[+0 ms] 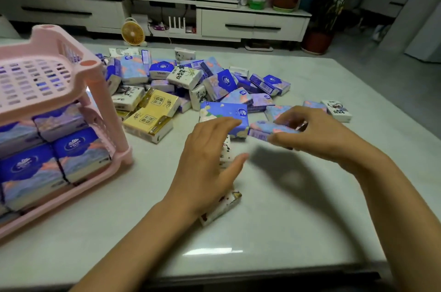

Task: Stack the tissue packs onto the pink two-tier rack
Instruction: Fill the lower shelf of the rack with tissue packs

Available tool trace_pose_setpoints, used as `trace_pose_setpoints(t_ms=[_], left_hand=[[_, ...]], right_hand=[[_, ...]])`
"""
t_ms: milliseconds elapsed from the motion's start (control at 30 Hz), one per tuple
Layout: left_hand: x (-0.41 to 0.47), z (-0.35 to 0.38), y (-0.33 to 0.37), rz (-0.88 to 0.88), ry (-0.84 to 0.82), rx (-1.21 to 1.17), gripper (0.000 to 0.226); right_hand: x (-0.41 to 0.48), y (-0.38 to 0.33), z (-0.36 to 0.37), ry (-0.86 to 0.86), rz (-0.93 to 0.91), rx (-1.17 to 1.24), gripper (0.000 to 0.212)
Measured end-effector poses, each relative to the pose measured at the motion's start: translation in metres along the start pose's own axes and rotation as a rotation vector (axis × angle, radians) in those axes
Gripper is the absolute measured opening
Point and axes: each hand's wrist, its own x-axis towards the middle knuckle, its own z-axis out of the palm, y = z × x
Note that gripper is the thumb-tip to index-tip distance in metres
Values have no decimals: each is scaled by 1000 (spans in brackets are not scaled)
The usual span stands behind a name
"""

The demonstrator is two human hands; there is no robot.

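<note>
Left hand (205, 163) seemingly grips white pack (225, 154), right hand (317, 132) blue pack (269, 130).

Both forearms come in from the bottom edge, bare, converging toward centre. Left hand (205, 160): back up, fingers forward, thumb spread to the right, wrapped over a white pack (225, 152). Right hand (319, 132): slightly higher, wrist bent inward, thumb and fingertips pinching a blue pack (267, 130) at its end. Hands close, not touching.

Pink two-tier rack (47, 72) stands at left, its lower tier filled with blue-purple tissue packs (78, 151). Beside it lies a heap of packs (191, 81), blue, white and yellow; one blue pack (272, 130) is pinched in the right hand (310, 129).
</note>
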Motion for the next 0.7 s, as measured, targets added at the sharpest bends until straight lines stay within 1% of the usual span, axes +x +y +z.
trace_pose_setpoints(t_ms=[67, 100, 167, 233, 267, 300, 333, 367, 400, 433, 467, 533, 600, 700], left_hand=[[1, 2, 5, 88, -91, 49, 52], [0, 3, 7, 133, -120, 83, 50], [-3, 5, 8, 181, -119, 147, 41], [-6, 2, 6, 164, -54, 191, 36], [-7, 0, 6, 148, -17, 208, 36], [-8, -3, 5, 133, 10, 218, 37], [-9, -6, 4, 119, 26, 220, 40], [-10, -9, 3, 108, 35, 213, 42], [-11, -11, 2, 100, 42, 203, 43], [-12, -14, 1, 93, 47, 190, 44], [-14, -16, -1, 86, 47, 171, 44], [-18, -21, -4, 66, 30, 125, 41], [-21, -25, -6, 51, 3, 91, 39], [-26, -32, -9, 8, -36, 48, 47]], right_hand=[[-15, -11, 3, -188, 17, 136, 31], [-20, -15, 6, -252, 1, 165, 31], [-22, -21, 10, -335, -36, 207, 39], [-16, -19, 11, -344, -27, 290, 52], [-9, -14, 11, -283, -3, 346, 53], [3, -5, 12, -162, 17, 384, 48], [17, 6, 14, 5, 28, 345, 41], [31, 18, 16, 174, 42, 192, 39], [42, 29, 20, 290, 59, -4, 44], [51, 37, 24, 332, 69, -175, 52], [57, 44, 29, 323, 85, -279, 59], [65, 49, 38, 259, 139, -332, 65], [68, 49, 45, 280, 137, -364, 60], [69, 45, 51, 334, 116, -381, 51]])
